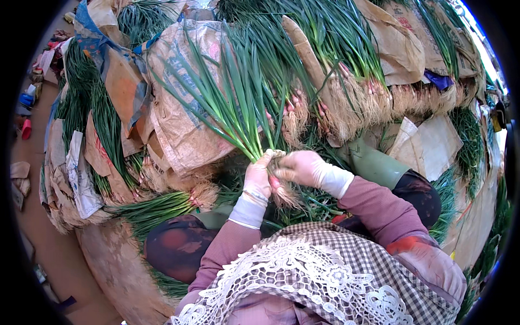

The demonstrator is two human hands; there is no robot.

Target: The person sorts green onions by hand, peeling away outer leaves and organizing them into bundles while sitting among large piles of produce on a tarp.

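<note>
A bunch of spring onions [238, 116] with pink bulbs and pale, stringy roots rises in front of me, its long green leaves fanning up and to the left. My left hand [258, 176], in a whitish glove, is closed around the lower stems. From the right my right hand [300, 167], also gloved, has its fingers curled against the bunch just above the bulbs. Its fingertips are partly hidden and slightly blurred. The roots [284, 196] hang below both hands, over loose green leaves. Another small bunch of spring onions [168, 203] lies to the left, near my knee.
Many more bunched spring onions [346, 43] are heaped along the far side, roots toward me. Brown paper sacks [189, 97] cover parts of the heaps. Green boots [376, 162] show on the right beyond my arm. Brown floor [49, 216] runs along the left.
</note>
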